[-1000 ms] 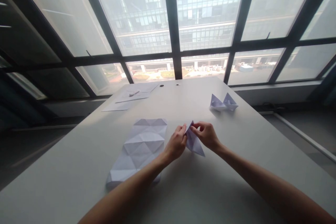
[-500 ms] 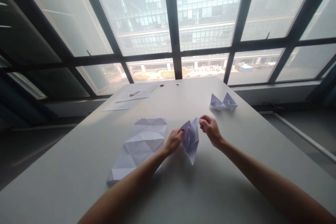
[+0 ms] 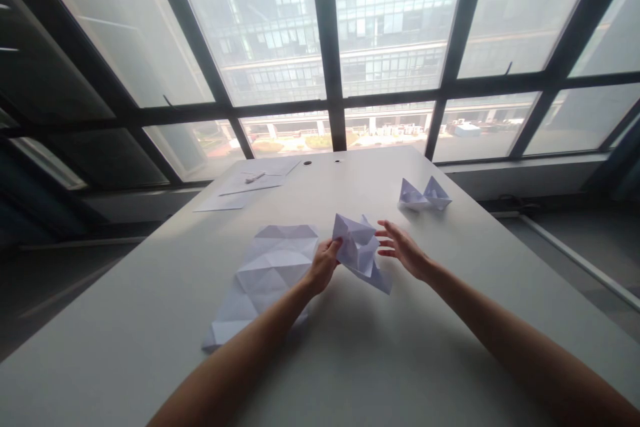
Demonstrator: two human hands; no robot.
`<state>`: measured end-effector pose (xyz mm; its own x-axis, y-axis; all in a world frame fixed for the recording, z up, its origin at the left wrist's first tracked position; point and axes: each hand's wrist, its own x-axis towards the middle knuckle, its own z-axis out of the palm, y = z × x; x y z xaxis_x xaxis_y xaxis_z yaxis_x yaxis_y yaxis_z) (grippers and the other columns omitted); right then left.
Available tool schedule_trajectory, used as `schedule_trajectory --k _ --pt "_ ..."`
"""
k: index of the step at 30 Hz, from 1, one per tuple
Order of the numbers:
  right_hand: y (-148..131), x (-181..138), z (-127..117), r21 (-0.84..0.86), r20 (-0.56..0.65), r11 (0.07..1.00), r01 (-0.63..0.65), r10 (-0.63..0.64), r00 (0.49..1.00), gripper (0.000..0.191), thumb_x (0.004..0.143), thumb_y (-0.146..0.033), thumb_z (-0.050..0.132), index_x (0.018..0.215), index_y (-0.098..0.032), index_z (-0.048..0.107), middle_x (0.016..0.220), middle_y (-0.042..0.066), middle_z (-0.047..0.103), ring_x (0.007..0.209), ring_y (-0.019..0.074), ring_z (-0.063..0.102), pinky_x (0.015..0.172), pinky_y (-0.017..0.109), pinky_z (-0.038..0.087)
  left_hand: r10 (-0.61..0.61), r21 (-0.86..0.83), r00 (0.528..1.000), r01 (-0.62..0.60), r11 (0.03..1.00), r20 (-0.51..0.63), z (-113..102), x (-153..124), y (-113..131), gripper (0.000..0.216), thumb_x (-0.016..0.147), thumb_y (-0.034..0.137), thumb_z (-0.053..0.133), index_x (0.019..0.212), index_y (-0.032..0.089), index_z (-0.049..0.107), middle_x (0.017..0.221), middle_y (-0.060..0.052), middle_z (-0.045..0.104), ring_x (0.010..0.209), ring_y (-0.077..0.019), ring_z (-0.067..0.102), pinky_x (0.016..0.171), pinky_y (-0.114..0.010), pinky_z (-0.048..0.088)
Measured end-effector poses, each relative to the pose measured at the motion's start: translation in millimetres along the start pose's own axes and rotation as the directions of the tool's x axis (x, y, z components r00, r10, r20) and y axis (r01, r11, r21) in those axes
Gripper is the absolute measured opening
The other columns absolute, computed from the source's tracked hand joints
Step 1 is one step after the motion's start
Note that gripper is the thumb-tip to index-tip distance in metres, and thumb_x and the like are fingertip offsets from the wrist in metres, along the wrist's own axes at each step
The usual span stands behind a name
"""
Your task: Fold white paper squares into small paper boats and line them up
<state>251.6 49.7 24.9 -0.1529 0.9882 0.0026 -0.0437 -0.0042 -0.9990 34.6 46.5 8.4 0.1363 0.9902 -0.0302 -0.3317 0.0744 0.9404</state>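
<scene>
A partly folded piece of white paper (image 3: 361, 247) is held above the table, its flaps and points sticking out in several directions. My left hand (image 3: 324, 265) pinches its left edge between thumb and fingers. Close to the right side of the folded paper is my right hand (image 3: 403, 249), fingers spread; whether a fingertip brushes the paper I cannot tell. To the left, a creased sheet of paper (image 3: 275, 273) lies opened out on the table, partly covered by my left forearm.
Two joined pointed paper shapes, like paper boats (image 3: 425, 195), stand at the right of the white table (image 3: 400, 347). Flat paper sheets (image 3: 233, 190) lie at the far left with a small whitish object (image 3: 255, 178) on top. Large windows rise behind the table.
The folded paper has turned in my left hand, its lower point swinging to the right. My right hand has gone from closed at the paper's upper corner to spread fingers.
</scene>
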Motion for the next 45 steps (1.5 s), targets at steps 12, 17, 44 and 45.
schedule_trajectory --k 12,17,44,45 --pt "25.3 0.3 6.9 0.109 -0.016 0.994 -0.021 0.023 1.0 0.037 0.077 -0.048 0.07 0.086 -0.012 0.074 0.077 0.006 0.071 0.064 0.0172 0.06 0.059 0.028 0.045 0.017 -0.166 0.997 -0.006 0.986 0.069 -7.4 5.8 1.9 0.04 0.075 0.04 0.081 0.102 0.012 0.07 0.094 -0.007 0.072 0.081 -0.016 0.066 0.076 -0.026 0.052" --pt "29.6 4.5 5.5 0.139 -0.235 0.988 0.066 -0.032 0.971 0.035 0.077 -0.048 0.067 0.088 -0.014 0.071 0.075 0.005 0.069 0.061 0.016 0.057 0.055 0.026 0.043 0.045 -0.219 0.998 -0.052 0.974 -0.036 -14.6 12.9 1.4 0.04 0.078 0.035 0.081 0.108 0.015 0.066 0.101 -0.007 0.07 0.082 -0.0143 0.065 0.074 -0.024 0.054" --pt "23.0 23.7 -43.1 -0.337 -0.432 0.933 0.124 -0.27 0.86 0.029 0.079 -0.045 0.051 0.07 -0.017 0.058 0.06 -0.002 0.049 0.054 0.0118 0.036 0.047 0.024 0.026 0.071 0.116 0.987 -0.054 0.992 -0.143 -8.8 7.2 7.2 0.082 0.082 0.021 0.072 0.152 0.03 0.032 0.145 -0.008 0.051 0.122 -0.022 0.056 0.089 -0.024 0.05" --pt "21.8 23.2 -42.9 -0.369 -0.425 0.919 0.137 -0.298 0.855 0.03 0.08 -0.044 0.051 0.069 -0.018 0.056 0.059 -0.002 0.048 0.054 0.0119 0.035 0.048 0.024 0.026 0.057 0.105 0.981 -0.038 0.994 -0.186 -10.4 9.8 6.6 0.072 0.085 0.024 0.069 0.149 0.026 0.038 0.138 -0.009 0.058 0.115 -0.0215 0.061 0.087 -0.025 0.052"
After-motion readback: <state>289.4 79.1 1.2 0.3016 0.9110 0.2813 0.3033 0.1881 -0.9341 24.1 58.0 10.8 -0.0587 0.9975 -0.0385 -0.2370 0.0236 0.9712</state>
